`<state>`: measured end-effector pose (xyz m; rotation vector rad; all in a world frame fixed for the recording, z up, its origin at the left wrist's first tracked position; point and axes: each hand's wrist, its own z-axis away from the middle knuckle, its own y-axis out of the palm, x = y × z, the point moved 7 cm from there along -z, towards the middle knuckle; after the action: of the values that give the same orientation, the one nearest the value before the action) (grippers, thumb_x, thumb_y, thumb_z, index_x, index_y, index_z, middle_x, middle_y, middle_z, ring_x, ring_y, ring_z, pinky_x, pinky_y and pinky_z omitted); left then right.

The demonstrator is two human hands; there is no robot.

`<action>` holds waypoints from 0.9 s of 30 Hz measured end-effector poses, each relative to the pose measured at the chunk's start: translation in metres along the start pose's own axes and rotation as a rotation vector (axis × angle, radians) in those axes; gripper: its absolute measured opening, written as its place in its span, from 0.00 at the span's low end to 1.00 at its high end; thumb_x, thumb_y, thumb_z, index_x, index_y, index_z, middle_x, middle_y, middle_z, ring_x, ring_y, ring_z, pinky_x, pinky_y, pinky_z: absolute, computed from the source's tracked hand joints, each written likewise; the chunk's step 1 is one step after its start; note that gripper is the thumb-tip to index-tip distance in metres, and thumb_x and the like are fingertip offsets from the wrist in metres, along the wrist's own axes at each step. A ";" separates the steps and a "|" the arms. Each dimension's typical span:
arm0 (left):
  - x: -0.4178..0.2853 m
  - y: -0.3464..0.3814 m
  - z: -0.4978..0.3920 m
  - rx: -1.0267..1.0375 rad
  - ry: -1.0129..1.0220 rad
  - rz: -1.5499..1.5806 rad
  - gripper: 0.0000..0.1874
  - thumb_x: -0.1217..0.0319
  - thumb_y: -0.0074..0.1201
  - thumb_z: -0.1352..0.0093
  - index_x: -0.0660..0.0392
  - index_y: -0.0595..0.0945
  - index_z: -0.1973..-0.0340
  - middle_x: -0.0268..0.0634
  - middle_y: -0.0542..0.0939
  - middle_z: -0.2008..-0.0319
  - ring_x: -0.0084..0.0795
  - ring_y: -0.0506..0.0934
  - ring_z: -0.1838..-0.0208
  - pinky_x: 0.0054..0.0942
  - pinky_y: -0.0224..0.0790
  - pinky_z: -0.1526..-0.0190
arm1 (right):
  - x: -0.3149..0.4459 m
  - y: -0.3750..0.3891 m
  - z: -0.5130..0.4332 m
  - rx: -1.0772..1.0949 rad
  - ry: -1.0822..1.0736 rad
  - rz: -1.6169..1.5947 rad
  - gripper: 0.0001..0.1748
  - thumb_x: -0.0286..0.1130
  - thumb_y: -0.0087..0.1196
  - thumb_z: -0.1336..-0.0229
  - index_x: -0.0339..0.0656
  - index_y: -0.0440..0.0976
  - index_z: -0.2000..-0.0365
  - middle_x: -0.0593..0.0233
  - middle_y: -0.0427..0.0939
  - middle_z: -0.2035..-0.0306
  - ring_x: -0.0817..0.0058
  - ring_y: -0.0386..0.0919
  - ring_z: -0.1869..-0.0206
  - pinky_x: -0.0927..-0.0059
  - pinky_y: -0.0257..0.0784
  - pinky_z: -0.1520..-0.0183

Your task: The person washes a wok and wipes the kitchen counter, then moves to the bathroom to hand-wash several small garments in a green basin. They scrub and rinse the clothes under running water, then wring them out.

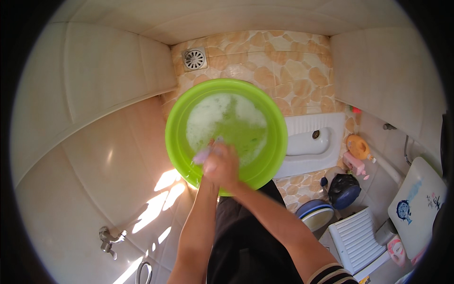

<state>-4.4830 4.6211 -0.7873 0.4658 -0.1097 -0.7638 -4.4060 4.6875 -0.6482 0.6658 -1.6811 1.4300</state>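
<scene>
A green plastic basin (277, 142) stands in front of me, with soapy water (234, 135) and white suds inside. Over its near left part, a wet light-purple cloth (201, 156) is bunched between my two hands, and drops fall from it. My left hand (210, 169) grips the cloth from the left and is partly hidden. My right hand (228, 164) is clenched on it from the right, against the left one. Both hands are blurred by motion.
A white squat toilet (311, 149) adjoins the basin on the right. Beyond it are an orange bottle (358, 147), a pink bottle (353, 162), a bin (344, 193), stacked basins (317, 219) and a white washboard (358, 239). A metal tap (110, 239) projects from the left wall; a floor drain (194, 59) lies ahead.
</scene>
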 end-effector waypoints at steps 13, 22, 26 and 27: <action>-0.071 0.020 0.002 -0.313 0.809 -1.753 0.26 0.56 0.51 0.34 0.55 0.69 0.44 0.49 0.67 0.45 0.49 0.70 0.47 0.42 0.61 0.46 | -0.137 0.018 -0.014 0.694 0.218 0.624 0.21 0.34 0.60 0.61 0.48 0.69 0.62 0.55 0.64 0.50 0.55 0.71 0.54 0.52 0.66 0.53; -0.030 0.032 0.000 0.444 -0.355 0.029 0.25 0.48 0.41 0.33 0.52 0.73 0.50 0.34 0.76 0.54 0.27 0.74 0.52 0.33 0.69 0.52 | 0.014 0.000 0.018 0.379 0.096 0.086 0.14 0.34 0.60 0.69 0.51 0.75 0.73 0.58 0.70 0.68 0.61 0.70 0.62 0.48 0.59 0.52; -0.035 0.022 -0.002 0.064 -0.122 -0.022 0.23 0.50 0.41 0.33 0.52 0.73 0.50 0.34 0.76 0.54 0.28 0.74 0.52 0.33 0.69 0.52 | 0.028 -0.003 -0.031 0.051 0.105 0.117 0.09 0.32 0.58 0.68 0.47 0.75 0.78 0.57 0.70 0.73 0.61 0.70 0.62 0.49 0.61 0.54; -0.032 0.020 -0.001 -0.038 -0.077 -0.038 0.23 0.51 0.41 0.33 0.52 0.73 0.50 0.34 0.76 0.54 0.28 0.74 0.52 0.33 0.69 0.52 | -0.012 0.012 -0.042 0.128 0.432 0.040 0.08 0.31 0.57 0.68 0.47 0.75 0.79 0.56 0.71 0.72 0.58 0.71 0.61 0.50 0.63 0.55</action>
<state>-4.4928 4.6561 -0.7774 0.4036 -0.1585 -0.8195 -4.3987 4.7297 -0.6634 0.3568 -1.2803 1.5870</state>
